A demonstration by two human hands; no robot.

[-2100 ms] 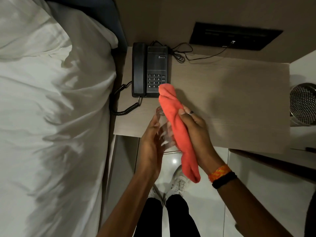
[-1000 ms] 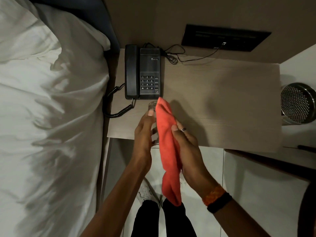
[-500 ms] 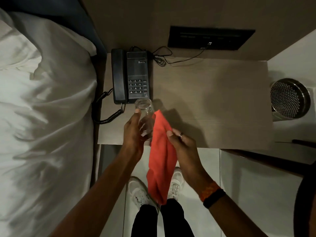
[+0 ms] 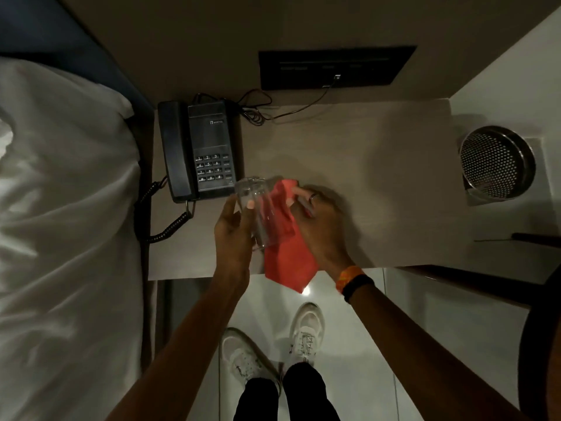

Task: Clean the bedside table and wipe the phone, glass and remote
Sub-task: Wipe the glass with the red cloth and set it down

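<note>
Dark ring [image 4: 313,197], orange wristband [image 4: 349,275], black band [image 4: 358,286] on right wrist; black trousers [image 4: 258,399]; white sneakers [image 4: 243,357]

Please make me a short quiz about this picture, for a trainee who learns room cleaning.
1. Which hand grips the glass? A left, B right, C neither.
2. True or false: the phone stands at the end of the bedside table nearest the bed.
3. Fill in: the right hand holds a red ____ against the glass.
Key: 1 A, the left hand. 2 true. 3 cloth.
</note>
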